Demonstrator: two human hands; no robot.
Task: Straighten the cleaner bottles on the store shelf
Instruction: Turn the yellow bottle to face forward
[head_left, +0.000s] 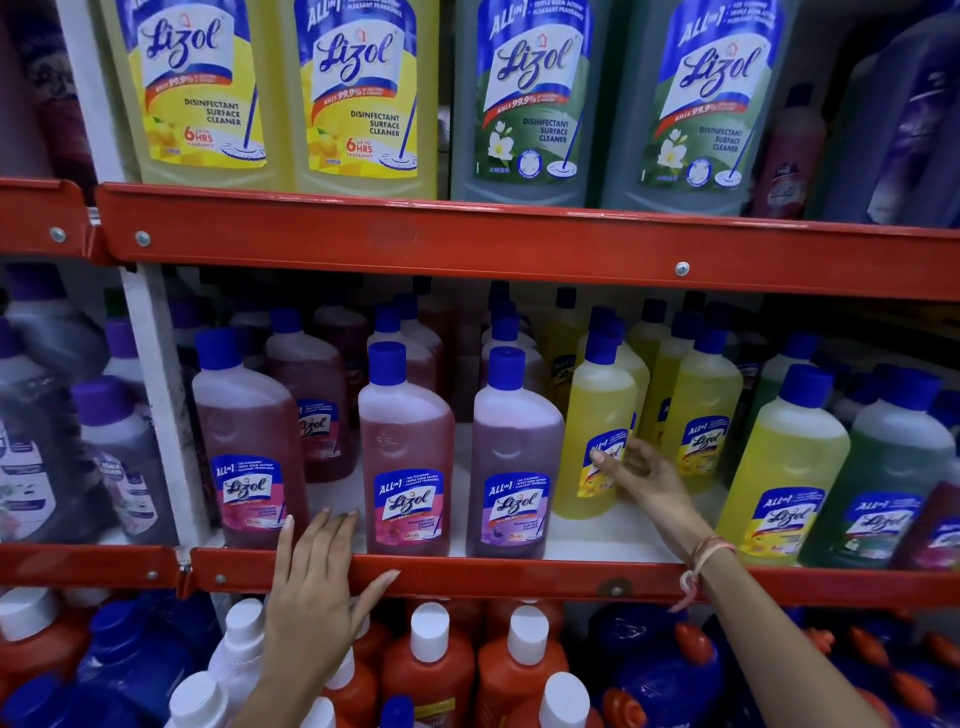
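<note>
Blue-capped cleaner bottles stand on the middle shelf: a pink one (249, 447) at the left, a second pink one (405, 457), a purple one (511, 462), then a yellow one (597, 431) set further back and turned sideways. My right hand (641, 475) reaches into the shelf, fingers spread, its fingertips touching the yellow bottle's label. My left hand (317, 577) lies flat on the red shelf rail (519, 574), fingers apart, holding nothing, between the two pink bottles.
More yellow bottles (701, 415) and a green one (883, 483) fill the shelf's right side. Large bottles (358, 93) stand on the upper shelf. Orange and blue bottles (431, 675) with white caps crowd the lower shelf. A white upright (156, 395) borders the left.
</note>
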